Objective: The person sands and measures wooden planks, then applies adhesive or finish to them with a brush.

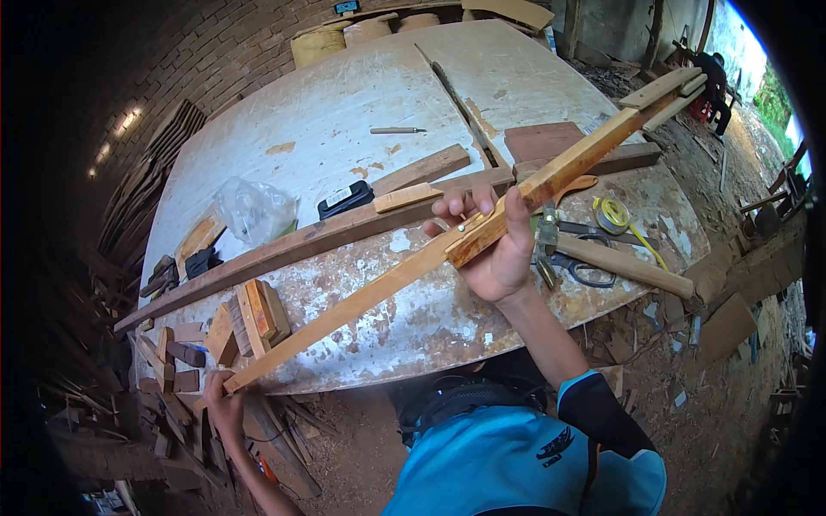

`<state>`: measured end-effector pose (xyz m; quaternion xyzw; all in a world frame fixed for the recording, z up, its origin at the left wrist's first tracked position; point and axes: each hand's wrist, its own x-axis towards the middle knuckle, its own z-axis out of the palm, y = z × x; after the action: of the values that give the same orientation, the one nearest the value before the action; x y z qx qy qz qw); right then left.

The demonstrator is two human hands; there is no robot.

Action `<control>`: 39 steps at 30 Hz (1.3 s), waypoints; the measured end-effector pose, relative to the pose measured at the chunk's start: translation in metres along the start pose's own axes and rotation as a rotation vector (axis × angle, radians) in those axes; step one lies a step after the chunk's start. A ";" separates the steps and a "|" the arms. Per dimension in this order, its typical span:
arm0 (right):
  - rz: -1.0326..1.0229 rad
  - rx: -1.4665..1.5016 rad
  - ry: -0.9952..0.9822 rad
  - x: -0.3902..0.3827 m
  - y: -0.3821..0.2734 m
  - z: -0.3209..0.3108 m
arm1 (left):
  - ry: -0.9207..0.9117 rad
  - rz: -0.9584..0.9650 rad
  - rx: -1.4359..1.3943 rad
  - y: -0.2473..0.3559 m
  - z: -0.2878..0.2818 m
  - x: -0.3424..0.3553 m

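A long light wooden assembly [335, 315] lies diagonally across my view over the workbench, with overlapping strips and small pale pieces near its middle. My right hand [490, 249] is wrapped round that middle from beneath, fingers curled over it. At the lower left end, my left hand [225, 400] grips the narrow strip near the bench's front edge. Below the raised piece are a hammer [628, 267], black-handled scissors [591, 270] and a yellow tape measure [611, 215]. Several wooden blocks [262, 314] sit beside the strip on the left.
The worn bench [301, 146] holds a long dark beam [267, 258], plastic bag [245, 211], black tool [340, 202] and thin wooden-handled tool [391, 131]. Stacked timber [138, 189] leans at left. Another person [714, 82] in dark clothes is at upper right, beyond scrap wood.
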<state>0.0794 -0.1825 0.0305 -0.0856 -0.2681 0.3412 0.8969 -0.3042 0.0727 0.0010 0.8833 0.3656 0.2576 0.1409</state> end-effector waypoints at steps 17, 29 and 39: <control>0.023 -0.020 -0.001 -0.034 0.018 -0.010 | 0.082 0.078 0.278 -0.026 0.010 -0.001; 0.487 -0.162 0.363 -0.108 0.021 -0.030 | -0.018 0.118 0.483 -0.028 -0.039 -0.011; 0.374 -0.139 0.643 -0.102 0.035 -0.042 | -0.213 0.047 0.285 -0.031 -0.017 -0.013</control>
<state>0.0191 -0.2222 -0.0594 -0.2965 0.0246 0.4357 0.8495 -0.3392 0.0859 -0.0027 0.9248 0.3608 0.1114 0.0460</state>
